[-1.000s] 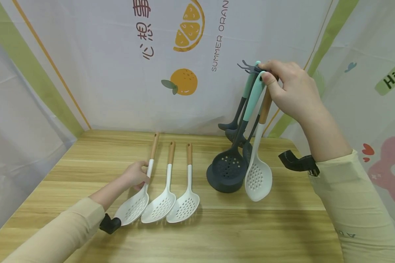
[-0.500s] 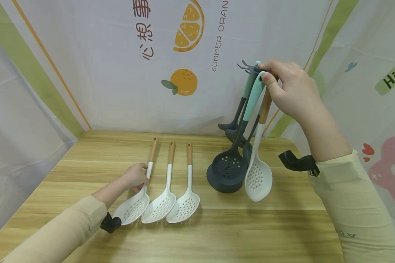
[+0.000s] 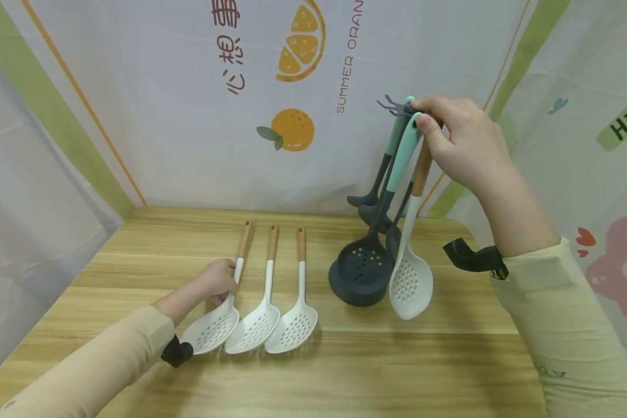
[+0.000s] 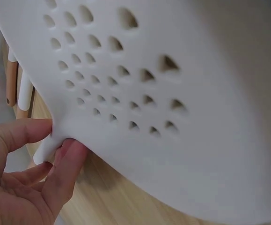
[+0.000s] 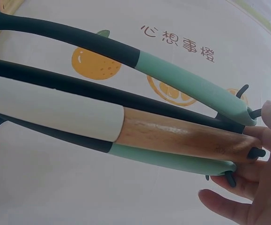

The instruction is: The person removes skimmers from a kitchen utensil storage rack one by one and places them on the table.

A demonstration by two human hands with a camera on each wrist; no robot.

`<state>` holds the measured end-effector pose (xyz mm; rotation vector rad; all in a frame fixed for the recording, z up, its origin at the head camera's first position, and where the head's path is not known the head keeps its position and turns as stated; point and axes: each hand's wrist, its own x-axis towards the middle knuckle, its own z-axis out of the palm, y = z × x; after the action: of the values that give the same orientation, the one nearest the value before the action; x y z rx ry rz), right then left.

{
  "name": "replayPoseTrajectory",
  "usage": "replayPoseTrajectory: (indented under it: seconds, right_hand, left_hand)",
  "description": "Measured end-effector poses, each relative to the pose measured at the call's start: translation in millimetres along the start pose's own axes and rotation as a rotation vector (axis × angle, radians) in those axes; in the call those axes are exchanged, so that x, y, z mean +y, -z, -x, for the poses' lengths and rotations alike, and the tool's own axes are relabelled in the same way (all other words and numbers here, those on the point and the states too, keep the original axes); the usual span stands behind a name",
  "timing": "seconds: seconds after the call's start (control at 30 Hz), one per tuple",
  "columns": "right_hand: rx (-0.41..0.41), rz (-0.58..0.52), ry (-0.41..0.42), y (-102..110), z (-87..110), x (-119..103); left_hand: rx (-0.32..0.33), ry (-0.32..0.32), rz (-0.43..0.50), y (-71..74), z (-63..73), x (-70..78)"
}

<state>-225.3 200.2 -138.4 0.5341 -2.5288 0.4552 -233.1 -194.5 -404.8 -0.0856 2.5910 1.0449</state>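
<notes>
My left hand (image 3: 218, 280) pinches the lower handle of a white slotted turner (image 3: 211, 330) with a wooden grip end. In the left wrist view, thumb and fingers close on the neck under its holed blade (image 4: 126, 93). Two similar turners, a middle one (image 3: 256, 328) and a right one (image 3: 295, 328), lie alongside it. My right hand (image 3: 465, 139) holds the top of a dark utensil stand (image 3: 397, 109) with hooks. From it hang a white slotted spoon (image 3: 410, 284) and several dark utensils with mint handles, including a skimmer (image 3: 364, 264).
All this is on a wood-grain table (image 3: 397, 377). A printed white cloth (image 3: 177, 145) hangs behind the table. The stand's dark round base (image 3: 357, 299) sits right of the turners. Black mounts are strapped at both wrists.
My left hand has drawn the left turner slightly toward me, its handle end coming down from the table's back edge. The right hand and the stand have stayed in place.
</notes>
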Motion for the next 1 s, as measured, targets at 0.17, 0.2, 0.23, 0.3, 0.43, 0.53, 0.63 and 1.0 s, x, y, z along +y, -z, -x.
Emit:
replayPoseTrajectory:
  seconds: [0.17, 0.2, 0.23, 0.3, 0.43, 0.53, 0.63, 1.0]
  right_hand:
    - [-0.005, 0.001, -0.002, 0.4, -0.1, 0.2]
    - [-0.006, 0.001, -0.003, 0.4, -0.1, 0.2]
    - [-0.008, 0.002, -0.004, 0.5, -0.1, 0.3]
    - [-0.01, 0.004, -0.003, 0.5, -0.3, 0.4]
    - [-0.014, 0.008, -0.006, 0.7, -0.5, 0.3]
    - [-0.014, 0.005, -0.006, 0.8, -0.6, 0.4]
    - [-0.016, 0.003, -0.006, 0.6, -0.6, 0.5]
    - [-0.024, -0.003, -0.004, 1.3, -0.1, 0.9]
  left_hand:
    - [-0.005, 0.018, -0.028, 0.2, 0.1, 3.1]
    - [-0.007, 0.021, -0.032, 0.3, -0.1, 3.3]
    - [-0.01, 0.024, -0.037, 0.5, -0.2, 3.5]
    - [-0.016, 0.031, -0.042, 0.8, -0.9, 3.6]
    - [-0.035, 0.034, -0.063, 1.6, -1.2, 3.9]
    - [-0.057, 0.023, -0.081, 2.2, -0.7, 3.7]
    - [-0.089, 0.018, -0.094, 2.7, -1.2, 3.0]
    - [-0.174, 0.073, -0.062, 8.9, -1.0, 5.7]
